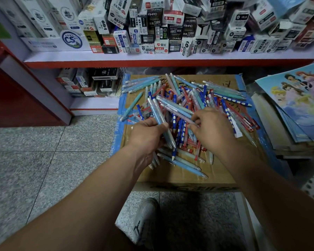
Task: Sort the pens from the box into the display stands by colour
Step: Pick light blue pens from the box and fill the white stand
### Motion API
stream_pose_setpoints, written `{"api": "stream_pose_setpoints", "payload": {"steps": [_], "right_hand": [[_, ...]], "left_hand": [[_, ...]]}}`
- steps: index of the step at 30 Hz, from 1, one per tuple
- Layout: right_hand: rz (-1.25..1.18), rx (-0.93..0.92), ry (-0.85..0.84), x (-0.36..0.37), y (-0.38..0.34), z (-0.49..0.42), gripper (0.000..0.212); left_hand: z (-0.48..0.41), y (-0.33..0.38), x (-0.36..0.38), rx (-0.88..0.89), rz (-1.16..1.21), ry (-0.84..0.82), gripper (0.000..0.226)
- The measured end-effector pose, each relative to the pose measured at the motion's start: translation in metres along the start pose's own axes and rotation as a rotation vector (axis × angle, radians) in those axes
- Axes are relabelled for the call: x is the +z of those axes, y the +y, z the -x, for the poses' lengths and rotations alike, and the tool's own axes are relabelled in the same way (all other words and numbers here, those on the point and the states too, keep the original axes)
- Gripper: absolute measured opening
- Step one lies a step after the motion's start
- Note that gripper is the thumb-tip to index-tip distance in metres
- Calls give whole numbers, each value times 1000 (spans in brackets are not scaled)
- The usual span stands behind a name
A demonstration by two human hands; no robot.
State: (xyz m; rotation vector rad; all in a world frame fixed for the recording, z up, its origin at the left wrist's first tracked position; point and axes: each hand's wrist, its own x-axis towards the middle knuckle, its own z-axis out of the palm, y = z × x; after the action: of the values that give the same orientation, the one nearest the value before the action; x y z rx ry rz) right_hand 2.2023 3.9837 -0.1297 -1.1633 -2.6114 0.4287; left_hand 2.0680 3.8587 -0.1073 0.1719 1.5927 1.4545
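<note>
Grips light-blue pens point(159, 115) in left hand point(149, 136), pinches pink pen point(179, 115) with right hand point(212, 127) amid crowding pile point(188, 95) atop cardboard box point(179, 176); shelf point(116, 58) behind, posters point(297, 95) beside.

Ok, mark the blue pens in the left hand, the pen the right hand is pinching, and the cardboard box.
blue pens point(159, 115), head view, barrels just above the grip.
pinched pen point(178, 114), head view, middle of its pale barrel.
cardboard box point(161, 175), head view, bare top near the front edge.

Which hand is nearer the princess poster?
Right. The right hand pinches a pen left of the poster; the left hand grips pale blue pens farther left.
</note>
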Motion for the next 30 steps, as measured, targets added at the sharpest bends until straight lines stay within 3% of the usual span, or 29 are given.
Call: {"api": "stream_pose_setpoints", "payload": {"steps": [12, 14, 17, 19, 30], "right_hand": [[-42, 49, 30, -2, -4, 1, 9], [-223, 93, 32, -7, -9, 4, 6], [-599, 188, -139, -14, -24, 12, 7], [-695, 185, -200, -10, -31, 16, 8], [-660, 120, -254, -5, -37, 16, 5]], "left_hand": [[1, -1, 6, -41, 81, -43, 11], [1, -1, 6, -31, 82, -50, 12], [1, 0, 5, -13, 94, -73, 10], [1, 0, 5, 2, 106, -66, 10], [-3, -2, -5, -10, 83, -57, 17]]}}
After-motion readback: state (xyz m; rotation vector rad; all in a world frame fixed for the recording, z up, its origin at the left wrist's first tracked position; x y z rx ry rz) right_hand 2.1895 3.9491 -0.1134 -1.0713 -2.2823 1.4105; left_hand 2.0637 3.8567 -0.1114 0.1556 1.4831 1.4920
